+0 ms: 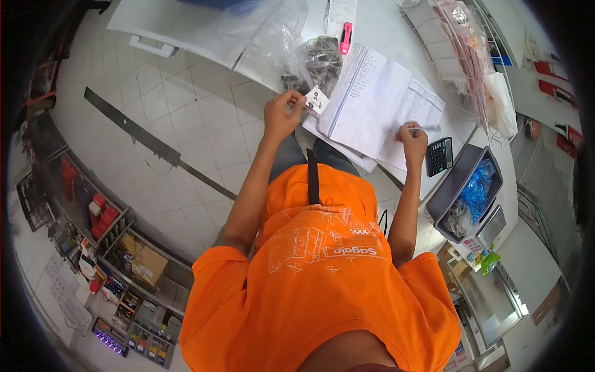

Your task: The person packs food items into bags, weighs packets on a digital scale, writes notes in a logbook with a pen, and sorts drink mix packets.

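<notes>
My left hand pinches a small white paper tag with dark handwriting on it. The tag lies against a clear plastic bag of dark items that I cannot make out. My right hand is closed around a thin pen, over the right page of an open ledger book. Handwritten lines run down its left page, and a printed or written sheet lies on the right side. Close to my right hand, a black calculator rests on the table.
A pink highlighter lies beyond the book on the white table. At the right stand a wire rack of plastic bags and a dark grey bin with blue plastic. Shelves with boxes are at the lower left.
</notes>
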Available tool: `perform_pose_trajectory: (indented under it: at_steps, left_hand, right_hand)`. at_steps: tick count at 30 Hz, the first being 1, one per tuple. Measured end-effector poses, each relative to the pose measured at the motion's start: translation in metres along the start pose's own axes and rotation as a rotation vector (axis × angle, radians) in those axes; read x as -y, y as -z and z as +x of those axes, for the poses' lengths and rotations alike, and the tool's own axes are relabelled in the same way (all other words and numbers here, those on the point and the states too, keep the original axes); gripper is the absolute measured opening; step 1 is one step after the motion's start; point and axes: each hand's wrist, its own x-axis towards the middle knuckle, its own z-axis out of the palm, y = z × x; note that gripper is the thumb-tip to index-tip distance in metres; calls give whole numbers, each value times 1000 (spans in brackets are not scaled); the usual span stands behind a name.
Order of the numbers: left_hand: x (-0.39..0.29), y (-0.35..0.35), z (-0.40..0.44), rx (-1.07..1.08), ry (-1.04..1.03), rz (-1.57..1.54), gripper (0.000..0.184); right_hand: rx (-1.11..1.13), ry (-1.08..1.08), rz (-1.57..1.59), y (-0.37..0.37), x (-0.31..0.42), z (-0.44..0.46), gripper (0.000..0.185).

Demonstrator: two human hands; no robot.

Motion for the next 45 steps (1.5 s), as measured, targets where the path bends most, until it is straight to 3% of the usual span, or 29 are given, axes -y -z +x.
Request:
perform_pose_trajectory:
  at_steps: [2, 6, 11, 19, 28, 31, 45]
  left_hand:
    - [4, -2, 1, -2, 34, -52, 15]
    - [11, -9, 3, 24, 25, -43, 16]
    - [16, -16, 2, -58, -10, 7, 15]
    - [6, -21, -5, -194, -137, 63, 10]
    - [3, -18, -7, -130, -51, 106, 17]
    - [4, -21, -6, -208, -158, 114, 11]
    - [6, -23, -7, -237, -141, 136, 10]
  right_hand:
    - [112, 244, 180, -26, 7, 2, 8]
    - [335, 342, 231, -106, 54, -17, 14]
    - [357, 417, 128, -144, 80, -22, 16]
    - [341, 450, 83, -157, 76, -13, 17]
    - [396, 455, 107, -160, 86, -19, 17]
    - [406, 477, 85, -160, 90, -22, 17]
    - [365, 569, -90, -147, 83, -30, 15]
